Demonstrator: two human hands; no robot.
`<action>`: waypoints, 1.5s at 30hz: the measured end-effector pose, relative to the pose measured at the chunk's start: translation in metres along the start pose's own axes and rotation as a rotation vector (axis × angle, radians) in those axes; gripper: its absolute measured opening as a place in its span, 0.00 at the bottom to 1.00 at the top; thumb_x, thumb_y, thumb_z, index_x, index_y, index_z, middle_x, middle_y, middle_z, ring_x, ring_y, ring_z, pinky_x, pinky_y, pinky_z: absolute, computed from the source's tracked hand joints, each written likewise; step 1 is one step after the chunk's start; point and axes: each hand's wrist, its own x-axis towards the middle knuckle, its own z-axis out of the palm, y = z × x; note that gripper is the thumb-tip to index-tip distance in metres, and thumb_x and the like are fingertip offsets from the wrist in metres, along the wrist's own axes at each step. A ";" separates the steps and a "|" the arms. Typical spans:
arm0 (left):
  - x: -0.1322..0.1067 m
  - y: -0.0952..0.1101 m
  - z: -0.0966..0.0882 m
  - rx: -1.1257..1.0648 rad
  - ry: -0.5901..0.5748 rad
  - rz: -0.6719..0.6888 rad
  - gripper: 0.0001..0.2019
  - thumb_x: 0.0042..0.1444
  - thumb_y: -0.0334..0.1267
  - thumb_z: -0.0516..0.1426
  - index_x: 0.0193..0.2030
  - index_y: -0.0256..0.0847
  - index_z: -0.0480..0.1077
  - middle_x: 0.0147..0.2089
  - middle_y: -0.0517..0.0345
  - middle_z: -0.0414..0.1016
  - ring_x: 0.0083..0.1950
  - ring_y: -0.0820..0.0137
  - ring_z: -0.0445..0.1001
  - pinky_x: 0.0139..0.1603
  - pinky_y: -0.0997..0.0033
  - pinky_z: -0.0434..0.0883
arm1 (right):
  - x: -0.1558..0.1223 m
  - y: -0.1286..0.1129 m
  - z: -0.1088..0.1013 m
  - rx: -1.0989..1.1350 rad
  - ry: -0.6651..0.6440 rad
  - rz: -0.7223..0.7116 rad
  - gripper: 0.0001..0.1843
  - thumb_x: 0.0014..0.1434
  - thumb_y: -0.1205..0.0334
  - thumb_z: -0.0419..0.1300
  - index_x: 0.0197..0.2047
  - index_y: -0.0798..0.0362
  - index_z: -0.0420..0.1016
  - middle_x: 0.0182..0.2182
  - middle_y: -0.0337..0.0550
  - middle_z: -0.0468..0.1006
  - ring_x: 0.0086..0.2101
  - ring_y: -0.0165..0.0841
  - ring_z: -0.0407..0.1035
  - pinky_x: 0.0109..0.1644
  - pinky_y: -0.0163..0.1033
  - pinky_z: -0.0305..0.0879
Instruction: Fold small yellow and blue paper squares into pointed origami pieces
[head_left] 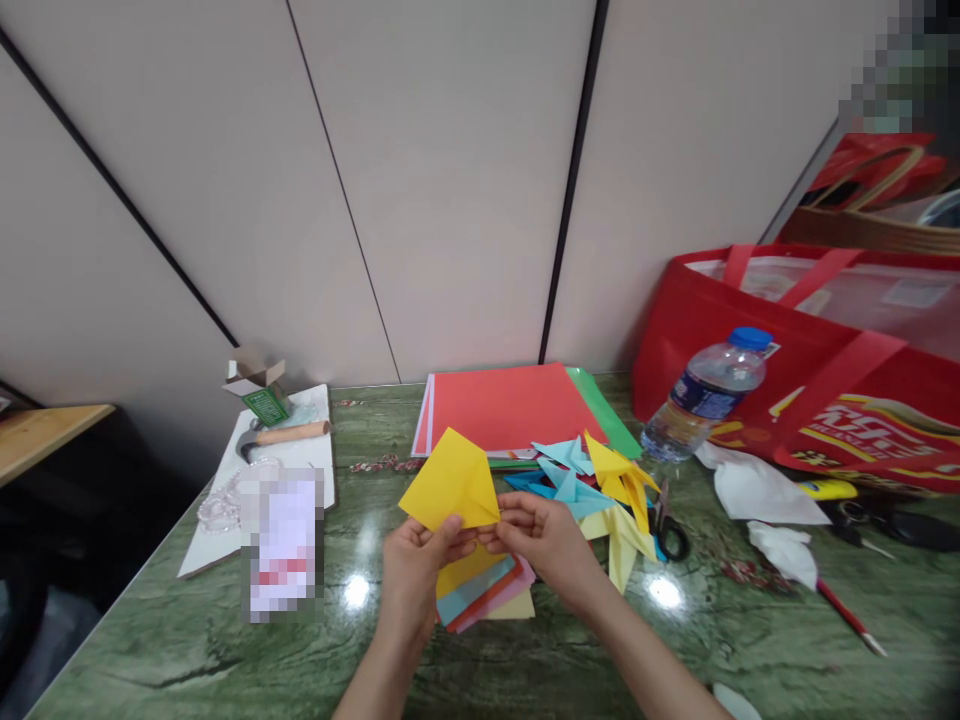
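Both my hands hold a folded yellow paper (452, 481) up over the green marble table (225, 640). My left hand (416, 575) pinches its lower edge from the left, fingers closed. My right hand (544, 540) pinches the same edge from the right, fingers closed. Under my hands lies a small stack of coloured paper squares (487, 592). Just right of the held paper sits a heap of folded blue and yellow paper shapes (600, 485).
A stack of large red and green sheets (510, 405) lies at the back. Black-handled scissors (670, 535), a water bottle (705, 392) on its side, a red bag (825, 370) and white tissues (757, 490) are at right. A hammer (285, 435), a small box (259, 390) and a white board (225, 520) are at left.
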 end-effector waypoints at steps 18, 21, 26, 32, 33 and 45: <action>-0.002 -0.002 -0.001 -0.013 -0.023 0.039 0.14 0.40 0.36 0.65 0.33 0.32 0.72 0.25 0.52 0.79 0.25 0.68 0.77 0.28 0.74 0.74 | 0.001 0.002 0.000 -0.017 0.089 -0.048 0.19 0.42 0.54 0.67 0.30 0.52 0.61 0.18 0.32 0.71 0.22 0.31 0.71 0.28 0.36 0.69; -0.001 0.000 0.000 -0.017 -0.027 0.048 0.14 0.40 0.39 0.64 0.34 0.32 0.72 0.26 0.53 0.79 0.25 0.68 0.77 0.27 0.73 0.74 | -0.001 -0.001 0.003 -0.038 0.074 -0.075 0.19 0.42 0.53 0.66 0.25 0.52 0.59 0.18 0.31 0.69 0.22 0.29 0.70 0.27 0.34 0.68; 0.000 0.008 -0.003 0.040 -0.029 0.079 0.13 0.40 0.41 0.64 0.29 0.32 0.73 0.23 0.53 0.78 0.23 0.68 0.76 0.25 0.73 0.72 | -0.001 -0.003 0.003 -0.091 0.061 -0.137 0.14 0.46 0.55 0.64 0.28 0.53 0.66 0.24 0.35 0.70 0.26 0.29 0.69 0.30 0.34 0.69; -0.001 0.015 -0.007 0.181 -0.075 0.104 0.14 0.41 0.45 0.63 0.23 0.34 0.71 0.18 0.53 0.76 0.18 0.70 0.72 0.21 0.75 0.69 | -0.001 0.001 0.000 -0.149 0.082 -0.166 0.12 0.49 0.56 0.61 0.34 0.54 0.73 0.29 0.38 0.74 0.27 0.29 0.69 0.32 0.36 0.71; -0.001 0.015 -0.007 0.196 -0.089 0.103 0.14 0.41 0.45 0.63 0.23 0.34 0.71 0.19 0.53 0.76 0.18 0.70 0.73 0.21 0.74 0.69 | -0.001 0.001 0.000 -0.153 0.083 -0.167 0.12 0.49 0.56 0.61 0.35 0.54 0.74 0.30 0.39 0.74 0.27 0.29 0.69 0.32 0.37 0.71; 0.000 0.018 -0.007 0.183 -0.120 0.109 0.20 0.43 0.46 0.61 0.41 0.36 0.68 0.16 0.59 0.74 0.16 0.68 0.72 0.18 0.74 0.67 | -0.002 0.002 0.002 -0.174 0.090 -0.161 0.12 0.49 0.58 0.61 0.36 0.54 0.74 0.29 0.40 0.75 0.27 0.30 0.71 0.32 0.37 0.71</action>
